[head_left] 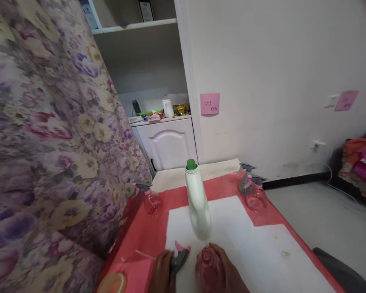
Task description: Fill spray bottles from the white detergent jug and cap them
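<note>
In my left hand point(161, 272) is a grey spray trigger head point(179, 260) with pink parts; the fingers are closed on it. A thin pale tube point(145, 254) extends left from near that hand. My right hand point(232, 269) is wrapped around the right side of a clear pinkish spray bottle point(210, 272), which has no spray head on its neck. Just beyond both hands stands a tall pale green plastic jug point(199, 211), uncapped, with a green spout in its mouth. White paper point(234, 232) lies under these things.
One spray bottle point(153, 202) stands at the table's left, and another two stand at the right, a pink one point(256, 200) in front of a greenish one point(243, 184). A round container point(112, 283) sits at the near left. A floral curtain point(49, 142) hangs along the left side.
</note>
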### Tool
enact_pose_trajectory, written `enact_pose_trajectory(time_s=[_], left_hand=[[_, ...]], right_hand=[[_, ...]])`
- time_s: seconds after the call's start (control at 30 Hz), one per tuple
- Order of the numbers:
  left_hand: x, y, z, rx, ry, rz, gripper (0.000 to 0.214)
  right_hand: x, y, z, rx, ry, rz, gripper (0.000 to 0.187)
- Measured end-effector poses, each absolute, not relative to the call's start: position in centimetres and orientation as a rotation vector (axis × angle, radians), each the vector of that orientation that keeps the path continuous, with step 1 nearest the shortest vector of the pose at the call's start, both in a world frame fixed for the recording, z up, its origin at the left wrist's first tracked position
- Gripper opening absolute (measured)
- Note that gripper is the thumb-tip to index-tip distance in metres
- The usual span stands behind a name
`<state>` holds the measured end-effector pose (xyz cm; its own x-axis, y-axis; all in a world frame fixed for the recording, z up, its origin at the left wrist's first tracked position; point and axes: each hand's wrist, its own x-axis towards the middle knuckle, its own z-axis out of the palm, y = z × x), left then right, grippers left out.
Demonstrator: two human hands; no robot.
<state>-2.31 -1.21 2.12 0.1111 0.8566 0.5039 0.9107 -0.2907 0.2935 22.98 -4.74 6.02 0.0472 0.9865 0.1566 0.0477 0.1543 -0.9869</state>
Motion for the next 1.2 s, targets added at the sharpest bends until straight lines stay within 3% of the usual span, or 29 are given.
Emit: enact_pose_trajectory(time_s=[0.37, 0.53, 0.8, 1.2], left_hand=[[-1.9, -1.4, 2.6, -2.335, -1.865, -0.912, 0.033], [-1.8, -1.4, 2.6, -2.323, -1.881, -0.963, 0.032], [-1.9, -1.0, 2.1, -2.308, -1.848, -0.954, 0.033], [-2.7, -0.5, 1.0, -2.275, -1.759, -0.96, 0.032]], right_hand=[[23.7, -4.5, 8.1, -0.999, -1.341, 1.206, 0.052], [24.3, -4.8, 7.9, -0.972, -1.336, 1.207, 0.077], [24.7, -4.0, 6.6, -0.99, -1.348, 1.263, 0.09], [23.4, -4.5, 7.7, -0.925, -1.252, 1.214, 0.06]])
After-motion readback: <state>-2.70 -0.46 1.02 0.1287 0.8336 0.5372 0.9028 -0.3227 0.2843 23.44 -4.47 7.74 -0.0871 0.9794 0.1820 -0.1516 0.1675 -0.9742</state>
